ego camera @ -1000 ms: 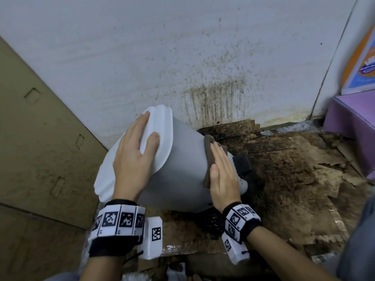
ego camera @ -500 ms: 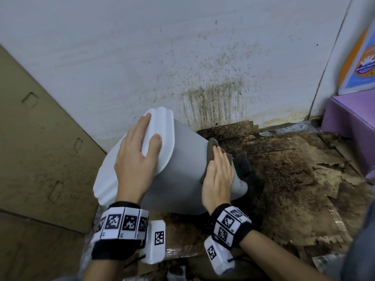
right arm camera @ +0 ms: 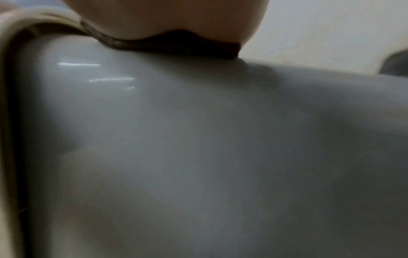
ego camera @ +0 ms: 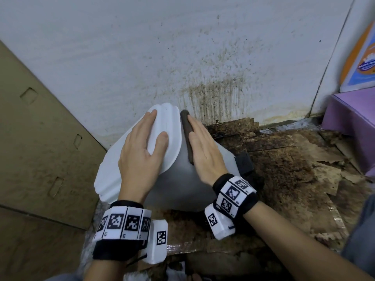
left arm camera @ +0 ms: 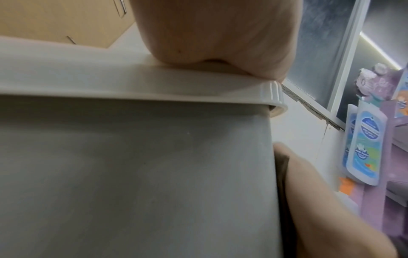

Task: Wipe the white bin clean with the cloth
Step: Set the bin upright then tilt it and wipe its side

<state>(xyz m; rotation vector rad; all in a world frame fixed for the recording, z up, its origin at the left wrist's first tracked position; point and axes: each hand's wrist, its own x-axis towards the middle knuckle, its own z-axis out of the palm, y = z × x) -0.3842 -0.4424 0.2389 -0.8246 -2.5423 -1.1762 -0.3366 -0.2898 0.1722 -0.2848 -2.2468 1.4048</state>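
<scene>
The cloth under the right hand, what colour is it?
Dark brown; the cloth shows best in the head view.

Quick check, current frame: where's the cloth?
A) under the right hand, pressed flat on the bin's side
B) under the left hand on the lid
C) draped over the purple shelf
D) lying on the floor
A: the right hand lies flat with straight fingers on the dark cloth against the side of the bin, while the left hand rests bare on the lid.
</scene>
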